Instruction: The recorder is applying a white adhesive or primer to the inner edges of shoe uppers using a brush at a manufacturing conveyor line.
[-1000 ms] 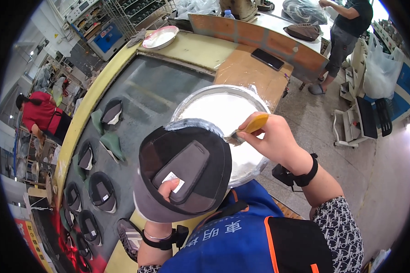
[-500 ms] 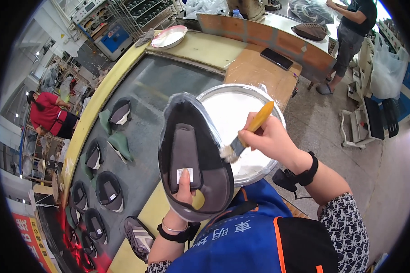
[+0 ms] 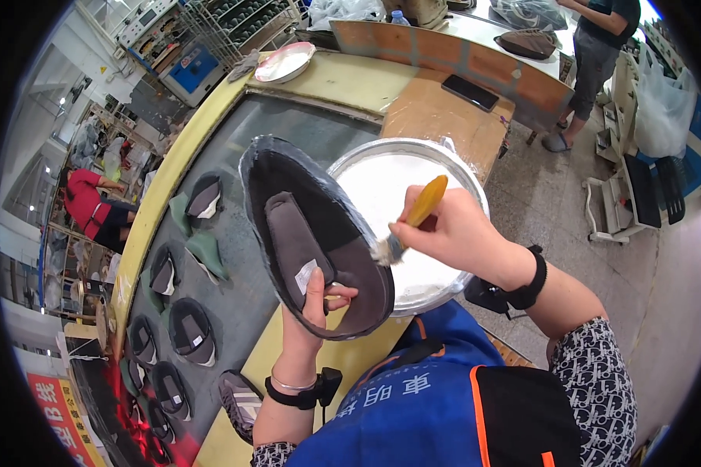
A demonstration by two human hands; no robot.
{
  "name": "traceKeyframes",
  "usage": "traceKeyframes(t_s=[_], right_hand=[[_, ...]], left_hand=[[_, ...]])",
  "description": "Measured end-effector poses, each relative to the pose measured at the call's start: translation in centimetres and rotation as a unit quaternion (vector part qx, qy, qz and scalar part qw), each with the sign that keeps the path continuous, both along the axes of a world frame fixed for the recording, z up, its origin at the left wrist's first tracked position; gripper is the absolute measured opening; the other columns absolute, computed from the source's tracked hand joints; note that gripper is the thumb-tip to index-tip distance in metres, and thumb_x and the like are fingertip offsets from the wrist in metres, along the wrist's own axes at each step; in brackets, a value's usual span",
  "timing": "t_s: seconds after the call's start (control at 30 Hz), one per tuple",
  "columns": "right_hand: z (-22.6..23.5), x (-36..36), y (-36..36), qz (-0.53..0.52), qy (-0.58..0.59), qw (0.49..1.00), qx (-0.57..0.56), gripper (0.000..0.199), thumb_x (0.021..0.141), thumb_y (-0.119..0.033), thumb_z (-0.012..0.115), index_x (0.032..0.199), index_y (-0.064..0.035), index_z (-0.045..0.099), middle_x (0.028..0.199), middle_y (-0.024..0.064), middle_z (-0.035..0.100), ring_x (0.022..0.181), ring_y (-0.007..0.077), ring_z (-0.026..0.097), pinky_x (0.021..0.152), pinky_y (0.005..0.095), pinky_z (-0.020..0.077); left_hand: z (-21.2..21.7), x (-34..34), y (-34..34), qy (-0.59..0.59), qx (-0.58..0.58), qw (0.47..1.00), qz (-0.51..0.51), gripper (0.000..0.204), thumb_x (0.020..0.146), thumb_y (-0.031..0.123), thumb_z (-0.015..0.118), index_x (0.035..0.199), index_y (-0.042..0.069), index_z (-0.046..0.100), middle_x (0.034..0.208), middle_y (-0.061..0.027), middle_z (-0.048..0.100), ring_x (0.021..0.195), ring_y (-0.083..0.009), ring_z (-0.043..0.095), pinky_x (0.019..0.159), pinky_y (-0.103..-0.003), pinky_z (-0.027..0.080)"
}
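A dark grey shoe upper (image 3: 294,233), its inside facing up, is gripped by my left hand (image 3: 313,310). The thumb presses beside a small white label while fingertips show through the upper's opening. My right hand (image 3: 463,240) is closed round a paintbrush (image 3: 427,202) with a yellow wooden handle. Its whitish bristles meet the upper's right edge. Wet-looking whitish coating lines that edge. Beneath the brush stands a round metal pot (image 3: 477,170) of white liquid, partly hidden by the upper and my right hand.
Several uppers, among them one with a white label (image 3: 191,331), and green shoe lasts (image 3: 205,255) lie on the grey belt (image 3: 265,140) to the left. A striped shoe (image 3: 240,405) sits near my left forearm. Beyond are a phone (image 3: 470,92), a basin (image 3: 308,53) and two people.
The shoe upper has tilted and shifted slightly left and up in my left hand, whose fingertips now show. The brush has moved a little along its edge. The person in red bends lower.
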State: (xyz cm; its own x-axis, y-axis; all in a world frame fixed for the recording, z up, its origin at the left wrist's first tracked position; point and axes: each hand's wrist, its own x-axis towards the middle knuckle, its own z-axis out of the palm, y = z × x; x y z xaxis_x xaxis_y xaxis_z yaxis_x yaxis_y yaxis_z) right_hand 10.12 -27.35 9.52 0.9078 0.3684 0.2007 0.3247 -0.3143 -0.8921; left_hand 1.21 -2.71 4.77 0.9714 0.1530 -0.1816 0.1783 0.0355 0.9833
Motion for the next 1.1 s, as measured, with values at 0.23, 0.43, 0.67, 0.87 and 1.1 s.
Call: traceKeyframes(t_s=[0.23,0.43,0.67,0.87,1.1], right_hand=[[0.7,0.2,0.4,0.000,-0.163,0.986,-0.039,0.024,0.088,-0.023,0.077,0.081,-0.0057,0.061,0.070,0.0077,0.067,0.061,0.0233,0.067,0.057,0.0325,0.0509],[0.9,-1.1,1.0,0.059,-0.115,0.983,-0.133,0.028,0.086,-0.027,0.080,0.081,-0.0070,0.062,0.072,0.0073,0.068,0.063,0.0228,0.068,0.058,0.0337,0.0515],[1.1,0.2,1.3,0.035,-0.178,0.982,-0.052,0.027,0.086,-0.024,0.080,0.081,-0.0065,0.060,0.073,0.0089,0.067,0.068,0.0322,0.066,0.060,0.0363,0.0503],[0.5,0.5,0.9,0.138,0.110,0.984,0.009,0.029,0.091,-0.024,0.078,0.080,-0.0030,0.060,0.069,0.0040,0.065,0.065,0.0097,0.064,0.059,0.0268,0.0498],[2.0,0.9,-0.9,0.148,0.239,0.948,0.149,0.035,0.094,-0.034,0.072,0.082,-0.0010,0.067,0.070,0.0040,0.069,0.063,0.0106,0.067,0.058,0.0232,0.0516]], left_hand=[[-2.1,0.9,-1.2,-0.139,0.104,0.984,0.050,0.028,0.110,0.022,0.042,0.117,-0.002,0.053,0.097,-0.0111,0.067,0.090,-0.0249,0.074,0.079,-0.034,0.060],[-1.8,1.2,-0.9,-0.205,0.215,0.949,0.106,0.050,0.111,0.039,0.028,0.118,-0.003,0.055,0.112,-0.0141,0.066,0.109,-0.0243,0.065,0.101,-0.038,0.050],[-2.3,2.2,-2.9,-0.287,0.204,0.917,0.185,0.054,0.106,0.033,0.030,0.133,-0.008,0.050,0.126,-0.0186,0.063,0.115,-0.0235,0.063,0.104,-0.032,0.047],[-2.7,5.9,4.4,-0.376,0.395,0.821,0.168,0.060,0.096,0.033,0.044,0.137,-0.011,0.047,0.126,-0.0238,0.063,0.114,-0.0307,0.064,0.104,-0.038,0.047],[-1.7,8.6,7.2,-0.562,0.501,0.639,0.157,0.058,0.104,0.022,0.040,0.148,-0.012,0.026,0.147,-0.0307,0.040,0.111,-0.0363,0.068,0.091,-0.041,0.059]])
